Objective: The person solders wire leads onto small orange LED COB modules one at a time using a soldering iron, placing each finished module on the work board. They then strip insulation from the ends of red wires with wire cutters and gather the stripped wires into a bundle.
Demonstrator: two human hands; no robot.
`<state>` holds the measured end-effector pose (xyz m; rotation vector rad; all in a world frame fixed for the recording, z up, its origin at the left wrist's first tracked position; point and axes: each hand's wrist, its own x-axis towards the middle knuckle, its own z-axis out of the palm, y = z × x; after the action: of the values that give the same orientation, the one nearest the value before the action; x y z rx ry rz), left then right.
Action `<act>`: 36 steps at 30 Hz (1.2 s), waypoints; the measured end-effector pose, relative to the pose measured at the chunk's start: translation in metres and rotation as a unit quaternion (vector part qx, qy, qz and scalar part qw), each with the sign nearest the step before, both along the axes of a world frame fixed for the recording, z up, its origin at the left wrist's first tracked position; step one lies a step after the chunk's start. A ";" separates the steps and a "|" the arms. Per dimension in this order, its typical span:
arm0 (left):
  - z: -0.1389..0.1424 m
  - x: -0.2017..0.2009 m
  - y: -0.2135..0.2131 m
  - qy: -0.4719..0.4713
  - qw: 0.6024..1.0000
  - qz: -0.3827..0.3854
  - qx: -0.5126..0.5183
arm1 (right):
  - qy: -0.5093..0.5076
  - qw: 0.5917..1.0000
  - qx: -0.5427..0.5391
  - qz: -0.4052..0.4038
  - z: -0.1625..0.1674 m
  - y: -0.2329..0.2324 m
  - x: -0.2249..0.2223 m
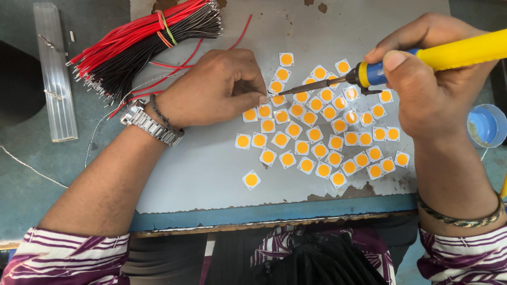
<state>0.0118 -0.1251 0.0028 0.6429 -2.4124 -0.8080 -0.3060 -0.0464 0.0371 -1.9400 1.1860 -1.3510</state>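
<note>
A yellow-and-blue soldering iron is gripped in the right hand, its tip brought to a white square with an orange disc. A thin solder wire is pinched in the closed left hand just beside it. Many such squares are spread over the grey surface. At the right edge a small blue cup is seen; its contents cannot be told.

We see the square chips spread on a board lying on the desk. Behind and left of them lies the wire bundle, with a clear bar further left. The soldering iron reaches in from the right; a small cup, perhaps flux, sits at the right edge.
</note>
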 end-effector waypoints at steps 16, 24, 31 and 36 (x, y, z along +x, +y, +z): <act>0.001 -0.001 0.001 0.020 1.000 0.009 0.016 | -0.007 0.999 0.005 -0.034 -0.001 0.001 -0.004; 0.001 -0.007 0.007 0.020 0.999 -0.013 0.022 | -0.079 0.997 0.011 -0.022 -0.004 0.000 -0.015; -0.004 -0.007 0.007 0.026 0.999 -0.031 -0.005 | -0.028 1.000 0.005 -0.009 -0.002 0.000 -0.012; -0.005 -0.008 0.006 0.027 0.999 -0.036 -0.004 | -0.023 1.000 0.006 -0.011 0.000 0.000 -0.008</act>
<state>0.0043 -0.1187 -0.0026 0.5268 -2.4015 -0.8327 -0.3145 -0.0467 0.0366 -1.8823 1.1936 -1.3879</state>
